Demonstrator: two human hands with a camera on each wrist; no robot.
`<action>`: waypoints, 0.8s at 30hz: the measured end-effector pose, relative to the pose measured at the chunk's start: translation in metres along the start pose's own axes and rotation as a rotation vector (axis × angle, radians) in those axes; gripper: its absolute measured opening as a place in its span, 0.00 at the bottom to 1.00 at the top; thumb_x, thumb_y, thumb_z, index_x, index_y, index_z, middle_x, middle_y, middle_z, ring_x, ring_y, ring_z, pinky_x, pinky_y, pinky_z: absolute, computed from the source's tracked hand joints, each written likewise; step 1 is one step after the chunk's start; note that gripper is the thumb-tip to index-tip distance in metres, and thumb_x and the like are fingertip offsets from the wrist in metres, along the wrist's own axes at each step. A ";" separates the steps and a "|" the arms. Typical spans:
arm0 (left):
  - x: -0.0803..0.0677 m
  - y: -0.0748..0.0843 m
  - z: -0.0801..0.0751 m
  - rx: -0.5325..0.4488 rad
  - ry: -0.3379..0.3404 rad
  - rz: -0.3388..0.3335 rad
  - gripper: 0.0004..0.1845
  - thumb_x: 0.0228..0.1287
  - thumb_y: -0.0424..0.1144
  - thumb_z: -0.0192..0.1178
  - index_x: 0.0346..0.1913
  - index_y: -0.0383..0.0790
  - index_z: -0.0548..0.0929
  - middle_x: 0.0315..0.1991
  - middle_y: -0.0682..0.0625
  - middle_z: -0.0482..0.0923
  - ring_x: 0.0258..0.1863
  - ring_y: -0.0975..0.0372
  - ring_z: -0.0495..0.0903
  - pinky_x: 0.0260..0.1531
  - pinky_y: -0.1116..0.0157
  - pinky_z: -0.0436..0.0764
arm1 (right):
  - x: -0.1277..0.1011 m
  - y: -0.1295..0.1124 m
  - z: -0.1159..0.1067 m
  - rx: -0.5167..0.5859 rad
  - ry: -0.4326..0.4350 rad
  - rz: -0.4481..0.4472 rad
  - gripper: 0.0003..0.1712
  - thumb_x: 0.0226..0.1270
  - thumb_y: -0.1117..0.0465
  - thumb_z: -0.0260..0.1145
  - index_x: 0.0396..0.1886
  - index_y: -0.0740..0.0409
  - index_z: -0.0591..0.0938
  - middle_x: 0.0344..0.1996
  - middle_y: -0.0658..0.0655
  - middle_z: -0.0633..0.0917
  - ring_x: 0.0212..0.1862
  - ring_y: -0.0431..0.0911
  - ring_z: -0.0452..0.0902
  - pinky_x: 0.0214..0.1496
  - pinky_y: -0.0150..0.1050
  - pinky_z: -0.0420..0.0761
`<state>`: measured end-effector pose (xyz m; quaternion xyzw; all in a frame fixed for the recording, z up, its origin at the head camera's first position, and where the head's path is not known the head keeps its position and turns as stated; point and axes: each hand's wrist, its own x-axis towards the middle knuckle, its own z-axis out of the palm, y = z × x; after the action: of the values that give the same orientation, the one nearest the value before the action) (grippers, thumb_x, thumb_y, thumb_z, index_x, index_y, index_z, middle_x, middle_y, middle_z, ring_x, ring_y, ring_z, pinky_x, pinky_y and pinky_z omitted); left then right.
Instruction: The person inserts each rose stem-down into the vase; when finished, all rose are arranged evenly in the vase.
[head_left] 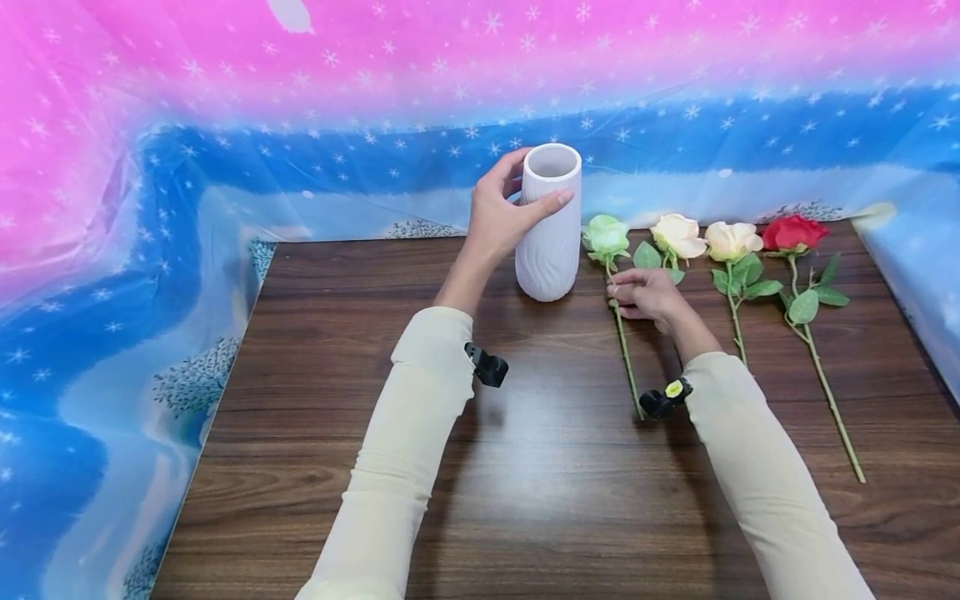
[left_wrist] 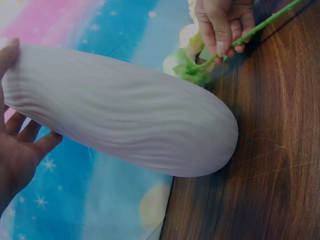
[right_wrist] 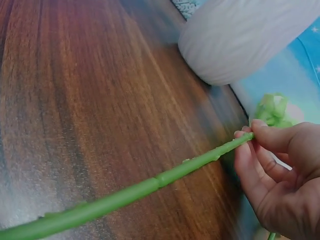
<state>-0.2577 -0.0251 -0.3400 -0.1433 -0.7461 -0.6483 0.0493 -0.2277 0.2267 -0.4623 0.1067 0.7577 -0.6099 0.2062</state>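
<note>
My left hand (head_left: 506, 208) grips a tall white vase (head_left: 549, 242) near its rim, thumb across the front and fingers round the far side. The vase stands upright at the back of the table, its mouth showing nothing inside; wavy ridges run along its wall in the left wrist view. To the right of it, my right hand (head_left: 651, 296) pinches the green stem (right_wrist: 165, 177) of a pale green rose (head_left: 606, 236) between thumb and fingers, a little below the bloom. The stem's lower end points toward the front of the table.
Right of my right hand lie a cream rose (head_left: 678, 237), a peach rose (head_left: 733, 242) and a red rose (head_left: 795, 233), blooms toward the back edge. The dark wooden table (head_left: 337, 375) is bordered by a pink and blue snowflake cloth (head_left: 360, 150).
</note>
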 end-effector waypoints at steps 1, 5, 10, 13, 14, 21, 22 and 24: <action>0.000 0.000 0.000 0.002 0.000 0.003 0.35 0.55 0.43 0.77 0.66 0.46 0.78 0.58 0.46 0.83 0.57 0.57 0.84 0.55 0.60 0.85 | 0.000 -0.001 0.000 0.009 -0.004 -0.006 0.25 0.75 0.64 0.62 0.66 0.71 0.72 0.28 0.34 0.85 0.33 0.29 0.82 0.36 0.24 0.84; 0.001 0.001 -0.002 0.007 0.005 0.002 0.35 0.54 0.43 0.78 0.66 0.46 0.78 0.58 0.46 0.83 0.58 0.57 0.84 0.56 0.60 0.85 | -0.004 -0.008 -0.003 0.035 -0.025 -0.038 0.24 0.76 0.66 0.60 0.67 0.71 0.71 0.29 0.35 0.86 0.34 0.30 0.84 0.37 0.25 0.84; 0.001 0.002 -0.002 0.010 0.004 0.006 0.35 0.54 0.42 0.78 0.66 0.46 0.78 0.59 0.46 0.84 0.59 0.57 0.84 0.57 0.60 0.84 | -0.008 -0.016 -0.009 0.073 -0.022 -0.072 0.24 0.76 0.69 0.59 0.68 0.67 0.70 0.30 0.36 0.87 0.34 0.31 0.85 0.36 0.25 0.85; 0.002 0.002 -0.002 0.009 0.008 0.011 0.35 0.54 0.42 0.78 0.66 0.45 0.78 0.59 0.46 0.84 0.58 0.58 0.84 0.57 0.61 0.84 | -0.010 -0.022 -0.011 0.097 -0.005 -0.098 0.21 0.75 0.69 0.58 0.65 0.66 0.72 0.30 0.38 0.88 0.34 0.32 0.85 0.37 0.27 0.85; 0.002 0.002 -0.002 0.009 0.009 0.013 0.35 0.54 0.43 0.78 0.66 0.45 0.78 0.59 0.46 0.84 0.58 0.58 0.84 0.57 0.61 0.84 | -0.011 -0.023 -0.012 0.104 -0.003 -0.109 0.19 0.75 0.69 0.58 0.63 0.65 0.73 0.30 0.38 0.88 0.34 0.32 0.85 0.37 0.27 0.86; -0.001 0.002 0.000 0.014 0.014 0.016 0.35 0.54 0.43 0.78 0.66 0.46 0.78 0.60 0.46 0.84 0.59 0.59 0.84 0.58 0.61 0.84 | -0.018 -0.036 -0.014 0.206 0.045 -0.185 0.05 0.76 0.65 0.61 0.44 0.52 0.80 0.29 0.41 0.88 0.33 0.35 0.86 0.34 0.29 0.86; -0.001 0.001 0.000 0.015 0.013 0.017 0.35 0.55 0.43 0.78 0.66 0.46 0.78 0.60 0.46 0.84 0.59 0.59 0.84 0.58 0.61 0.84 | -0.019 -0.038 -0.014 0.216 0.058 -0.201 0.04 0.76 0.64 0.62 0.42 0.51 0.81 0.28 0.41 0.88 0.33 0.35 0.86 0.33 0.29 0.86; -0.003 0.000 0.000 0.016 0.012 0.023 0.34 0.55 0.43 0.77 0.66 0.46 0.78 0.60 0.46 0.84 0.59 0.59 0.84 0.57 0.61 0.84 | -0.021 -0.042 -0.015 0.257 0.073 -0.229 0.03 0.76 0.62 0.62 0.40 0.49 0.81 0.28 0.42 0.88 0.32 0.36 0.86 0.32 0.29 0.86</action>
<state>-0.2552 -0.0253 -0.3409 -0.1475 -0.7494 -0.6425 0.0625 -0.2287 0.2329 -0.4136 0.0671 0.6877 -0.7170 0.0925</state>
